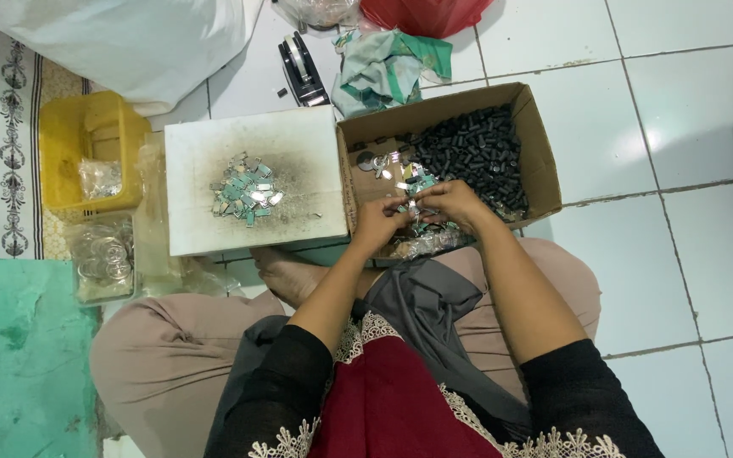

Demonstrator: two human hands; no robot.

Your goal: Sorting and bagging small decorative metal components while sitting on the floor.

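Note:
I sit cross-legged on a tiled floor. My left hand point(377, 222) and my right hand point(450, 203) meet over the near edge of an open cardboard box point(541, 161), fingers pinched together on a small shiny metal piece point(411, 206). The box holds a heap of small dark cylindrical parts point(477, 153) and some shiny green-and-silver pieces point(407, 176). To the left lies a white board point(299, 212) with a sooty smudge and a pile of small green-and-silver metal pieces point(248, 191).
A yellow plastic basket point(69, 144) and clear bags of round metal parts point(103, 259) sit at the left. A black tape dispenser point(300, 69), a crumpled cloth point(388, 68), a white sack point(129, 38) and a red bag point(422, 13) lie beyond. A green mat point(19, 356) covers the lower left.

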